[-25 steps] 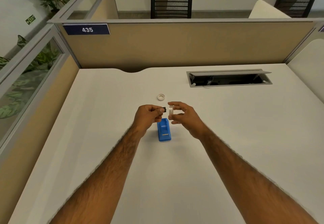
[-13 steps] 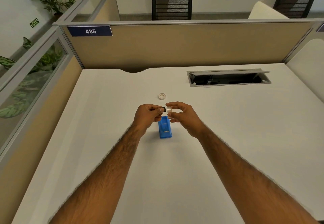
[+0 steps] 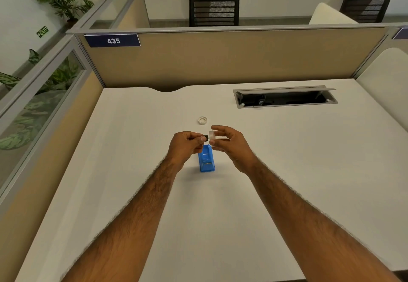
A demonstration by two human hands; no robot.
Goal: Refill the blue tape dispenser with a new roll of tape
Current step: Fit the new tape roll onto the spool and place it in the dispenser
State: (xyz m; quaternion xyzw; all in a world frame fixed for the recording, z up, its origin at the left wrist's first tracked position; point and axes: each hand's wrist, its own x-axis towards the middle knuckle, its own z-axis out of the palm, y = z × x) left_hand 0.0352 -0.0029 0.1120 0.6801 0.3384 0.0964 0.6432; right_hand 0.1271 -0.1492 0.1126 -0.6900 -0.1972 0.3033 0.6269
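Both hands hover over the white desk (image 3: 287,171) just above the blue tape dispenser (image 3: 206,159) — the left hand (image 3: 185,143) pinches a small black spindle (image 3: 206,137), the right hand (image 3: 229,142) clamps a clear tape roll (image 3: 212,135) between thumb and fingers. Spindle and roll nearly touch. One white ring (image 3: 202,120) lies farther back — apart from everything.

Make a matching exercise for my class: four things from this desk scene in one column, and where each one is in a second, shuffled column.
Things
1. blue dispenser
2. new tape roll
3. small black spindle
4. white ring

Places
A. pinched in the left hand
B. lying alone on the desk, beyond the hands
C. on the desk under the hands
D. held in the right hand

Pairs: 1-C, 2-D, 3-A, 4-B
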